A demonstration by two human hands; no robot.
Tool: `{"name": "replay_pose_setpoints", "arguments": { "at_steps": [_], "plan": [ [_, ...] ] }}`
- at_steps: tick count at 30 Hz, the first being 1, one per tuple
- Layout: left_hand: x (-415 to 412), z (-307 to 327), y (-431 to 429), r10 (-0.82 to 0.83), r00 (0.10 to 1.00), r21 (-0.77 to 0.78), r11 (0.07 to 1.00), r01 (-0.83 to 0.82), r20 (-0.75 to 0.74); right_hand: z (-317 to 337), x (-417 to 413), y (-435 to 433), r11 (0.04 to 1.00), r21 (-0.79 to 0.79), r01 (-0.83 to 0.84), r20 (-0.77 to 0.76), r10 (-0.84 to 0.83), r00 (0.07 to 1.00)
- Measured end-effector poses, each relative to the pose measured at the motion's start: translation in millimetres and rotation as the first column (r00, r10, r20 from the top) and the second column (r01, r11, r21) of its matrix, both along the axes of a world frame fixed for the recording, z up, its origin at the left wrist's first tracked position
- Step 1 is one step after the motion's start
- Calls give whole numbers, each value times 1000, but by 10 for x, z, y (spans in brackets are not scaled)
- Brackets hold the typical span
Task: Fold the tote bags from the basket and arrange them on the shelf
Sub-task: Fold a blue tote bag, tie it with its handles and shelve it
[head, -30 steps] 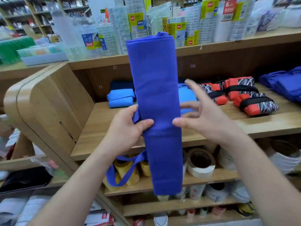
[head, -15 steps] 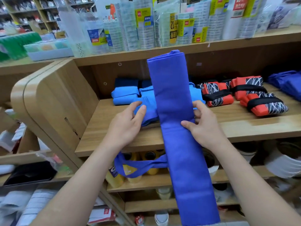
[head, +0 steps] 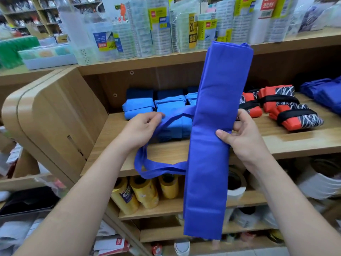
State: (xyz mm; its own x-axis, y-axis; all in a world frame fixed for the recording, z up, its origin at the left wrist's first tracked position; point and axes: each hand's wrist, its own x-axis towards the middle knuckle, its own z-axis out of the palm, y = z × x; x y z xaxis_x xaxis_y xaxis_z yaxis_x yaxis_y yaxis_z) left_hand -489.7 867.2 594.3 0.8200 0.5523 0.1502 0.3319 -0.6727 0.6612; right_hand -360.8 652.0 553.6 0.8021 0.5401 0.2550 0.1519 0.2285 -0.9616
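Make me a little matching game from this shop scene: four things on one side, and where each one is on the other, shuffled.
Things:
1. long blue bag
2. bag strap
3. orange patterned bundles
4. yellow rolls

Places:
A. on the shelf below the hands
B. gripped by the right hand
C. lying on the shelf at right
D. pinched by the left hand

Pairs: 1-B, 2-D, 3-C, 4-A

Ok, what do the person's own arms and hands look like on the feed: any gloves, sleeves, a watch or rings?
Both forearms are bare right to the bottom edge of the view: no sleeves show. The left hand and the right hand wear no gloves. No watch, bracelet or strap shows on either wrist, and no ring on the fingers that can be seen. Nails are short and plain.
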Motion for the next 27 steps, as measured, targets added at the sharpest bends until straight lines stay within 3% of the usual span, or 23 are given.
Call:
{"name": "replay_pose_setpoints", "arguments": {
  "at_steps": [2,4,6,8,9,11,15,16,18,19,20,22,25,27],
  "plan": [
    [-166,106,-98,33,975,193,978,-77,219,2,-23,13,999,16,-30,-18,31,999],
    [-390,200,-272,-216,903,370,926,69,373,11,-34,29,998,35,-57,-38,59,998],
    [-558,185,-484,-483,866,551,761,341,131,21,-45,61,993,66,-96,-62,100,993],
    [-552,22,-574,-480,857,731,513,449,-189,40,-62,96,982,121,-145,-97,157,983],
    [-517,-67,-596,-399,877,787,435,438,-268,46,-71,116,976,143,-164,-110,181,977],
    [-426,-197,-531,-351,902,781,477,404,-252,55,-87,154,972,149,-182,-122,201,972],
    [-360,-287,-367,-474,880,708,631,317,28,16,-96,195,978,66,-199,-132,206,970],
    [-363,-212,-461,-459,883,627,717,305,96,0,-93,205,979,39,-199,-122,203,972],
    [-381,-160,-549,-277,953,504,845,181,122,0,-106,227,982,1,-191,-101,190,977],
    [-390,-184,-544,-203,978,406,898,167,47,-1,-106,242,982,4,-189,-102,189,977],
    [-370,-174,-544,-230,973,337,915,222,-18,4,-111,253,981,14,-193,-110,194,975],
    [-270,-176,-547,-234,972,206,953,223,26,19,-121,264,979,19,-202,-128,203,971],
    [-201,-196,-477,-160,982,-176,968,176,102,14,-109,280,983,11,-183,-145,183,972],
    [-166,-223,-451,-118,990,-220,967,131,71,36,-107,249,977,68,-202,-218,212,953]
  ]
}}
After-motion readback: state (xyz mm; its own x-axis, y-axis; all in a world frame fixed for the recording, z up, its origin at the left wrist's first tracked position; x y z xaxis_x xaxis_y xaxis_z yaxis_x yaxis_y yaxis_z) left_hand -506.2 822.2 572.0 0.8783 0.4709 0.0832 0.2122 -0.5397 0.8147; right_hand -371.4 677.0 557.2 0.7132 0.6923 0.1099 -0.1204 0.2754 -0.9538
